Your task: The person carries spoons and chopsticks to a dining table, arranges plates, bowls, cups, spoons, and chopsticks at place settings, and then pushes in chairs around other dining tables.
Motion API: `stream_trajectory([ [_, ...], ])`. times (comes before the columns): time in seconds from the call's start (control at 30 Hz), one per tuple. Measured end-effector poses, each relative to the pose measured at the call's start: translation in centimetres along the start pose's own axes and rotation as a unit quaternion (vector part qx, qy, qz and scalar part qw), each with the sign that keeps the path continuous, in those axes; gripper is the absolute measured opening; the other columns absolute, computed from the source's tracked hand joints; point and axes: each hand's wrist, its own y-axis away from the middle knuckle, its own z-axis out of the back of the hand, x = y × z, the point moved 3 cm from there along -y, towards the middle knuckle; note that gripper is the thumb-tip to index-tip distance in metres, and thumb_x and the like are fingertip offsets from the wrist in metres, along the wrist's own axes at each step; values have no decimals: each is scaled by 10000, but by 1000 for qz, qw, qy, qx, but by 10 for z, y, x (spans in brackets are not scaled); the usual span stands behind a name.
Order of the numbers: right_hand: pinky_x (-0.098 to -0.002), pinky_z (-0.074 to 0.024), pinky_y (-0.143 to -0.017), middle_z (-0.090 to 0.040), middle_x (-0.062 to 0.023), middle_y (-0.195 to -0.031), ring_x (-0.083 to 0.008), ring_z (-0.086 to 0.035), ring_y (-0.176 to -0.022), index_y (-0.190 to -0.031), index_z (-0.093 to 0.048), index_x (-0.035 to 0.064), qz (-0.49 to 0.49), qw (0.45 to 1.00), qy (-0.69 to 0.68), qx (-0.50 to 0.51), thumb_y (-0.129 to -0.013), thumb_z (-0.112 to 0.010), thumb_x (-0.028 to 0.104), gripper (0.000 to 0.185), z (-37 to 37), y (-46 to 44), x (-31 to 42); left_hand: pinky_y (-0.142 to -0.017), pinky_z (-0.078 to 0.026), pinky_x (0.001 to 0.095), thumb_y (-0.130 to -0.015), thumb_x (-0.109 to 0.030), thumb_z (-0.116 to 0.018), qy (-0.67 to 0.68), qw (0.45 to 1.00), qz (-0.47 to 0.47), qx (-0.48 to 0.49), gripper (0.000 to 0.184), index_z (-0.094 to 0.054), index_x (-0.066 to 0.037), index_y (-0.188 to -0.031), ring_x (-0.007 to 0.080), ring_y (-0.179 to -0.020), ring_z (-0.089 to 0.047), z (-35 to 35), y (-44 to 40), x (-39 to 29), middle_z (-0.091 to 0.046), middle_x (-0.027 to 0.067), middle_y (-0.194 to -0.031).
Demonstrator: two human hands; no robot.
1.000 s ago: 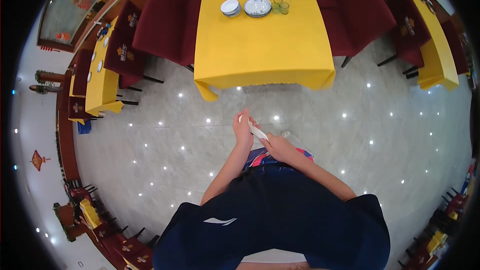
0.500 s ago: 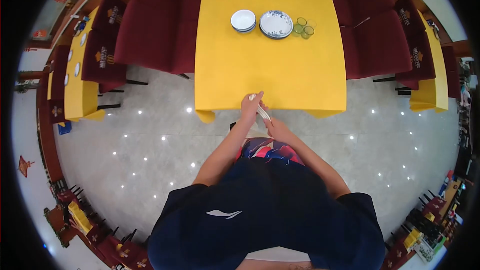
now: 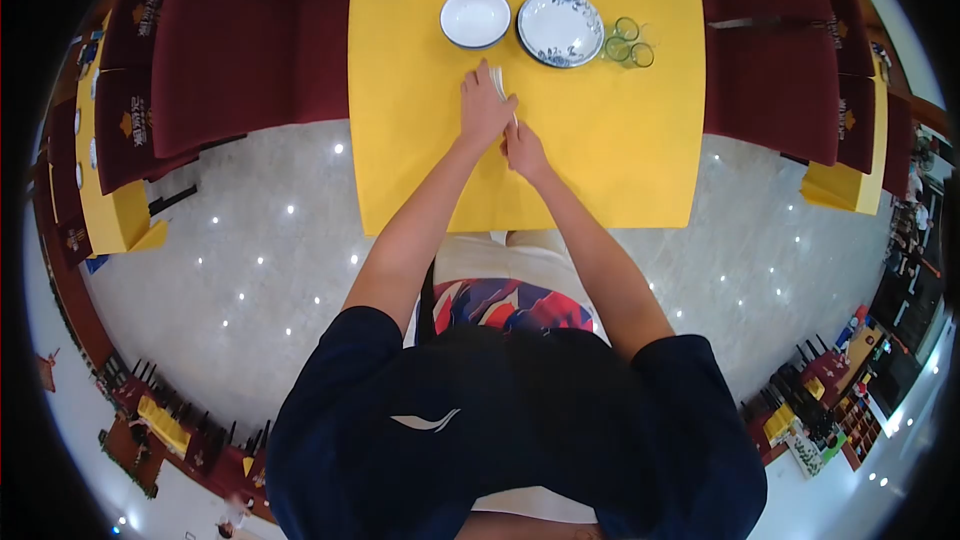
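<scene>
Yellow worktop [image 3: 625, 160] lies beneath the white bundle [image 3: 497, 82], whose middle your left hand [image 3: 484, 112] clasps and whose near end your right hand [image 3: 524, 151] pinches. Support it evenly to line up its pieces, leaving room before the bowls [image 3: 475, 17] and plates [image 3: 560, 30] just beyond.

A: Worn items?
B: Navy short-sleeved shirt [image 3: 520, 410], white curved chest logo [image 3: 425, 422], white neckline strip [image 3: 535, 504].
A: Below?
B: Red-blue-white patterned band [image 3: 515, 305], pale trousers [image 3: 480, 260].
</scene>
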Motion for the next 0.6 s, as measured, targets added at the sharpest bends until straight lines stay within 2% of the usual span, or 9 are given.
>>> stream_trajectory([
  [0.03,-409,-489,-588,-618,-150,-647,-271,-637,-592,-893,-548,-16,19,1000,4,3,-1043,-363,388,470,1,-7,3,-919,-463,465,-726,-277,-785,-39,997,-13,-62,912,-296,61,-1417,413,-1042,-545,4,3,-7,-528,265,-1166],
  [0.17,-423,-492,-593,-619,-159,-655,-281,-646,-615,-914,-534,-22,45,998,-22,-26,-1045,-354,367,449,-7,-32,-18,-887,-480,443,-728,-311,-809,-27,995,33,-85,909,-338,92,-1392,389,-982,-556,-4,16,-8,-533,253,-1108],
  [0.27,-446,-498,-598,-622,-167,-660,-309,-645,-616,-926,-531,-22,-3,997,-79,-21,-1044,-350,360,439,1,-38,-17,-777,-515,397,-759,-306,-799,63,991,108,-47,746,-473,93,-1298,323,-898,-610,-15,12,-11,-588,219,-1032],
  [0.33,-340,-464,-456,-611,-114,-682,-168,-571,-506,-944,-518,-13,-21,991,-135,2,-1048,-378,392,441,4,-38,-17,-650,-523,347,-796,-282,-772,145,982,121,-23,525,-599,56,-1160,245,-730,-647,-20,8,-16,-643,150,-844],
  [0.37,-340,-464,-456,-611,-114,-682,-168,-571,-506,-944,-518,-13,-22,990,-136,5,-1048,-378,392,441,9,-41,-16,-650,-523,347,-796,-282,-772,142,982,124,-24,525,-599,56,-1160,245,-730,-647,-21,4,-18,-643,150,-844],
  [0.43,-392,-493,-490,-658,-169,-710,-245,-652,-574,-969,-540,-27,30,999,7,-10,-1041,-385,366,428,22,-51,-10,-586,-519,336,-817,-258,-749,124,987,99,-19,433,-640,13,-1137,209,-610,-647,-25,-7,-23,-649,95,-695],
  [0.47,-392,-493,-490,-658,-169,-710,-245,-652,-574,-969,-540,-27,26,1000,4,-7,-1041,-385,366,428,27,-54,-7,-586,-519,336,-817,-258,-749,120,987,103,-16,433,-640,13,-1137,209,-610,-647,-25,-11,-24,-649,95,-695],
  [0.53,-503,-528,-630,-664,-245,-740,-409,-680,-720,-938,-575,-45,119,977,175,-35,-1014,-422,323,405,38,-59,5,-600,-526,331,-817,-256,-749,143,984,104,-28,446,-645,-13,-1177,205,-609,-653,-26,-17,-23,-656,94,-685],
  [0.6,-494,-537,-623,-679,-246,-781,-395,-690,-726,-947,-597,-30,133,961,241,-13,-996,-445,331,395,44,-63,14,-587,-520,343,-806,-217,-752,123,988,91,-35,427,-640,-3,-1159,217,-598,-643,-27,-23,-21,-645,100,-675],
])
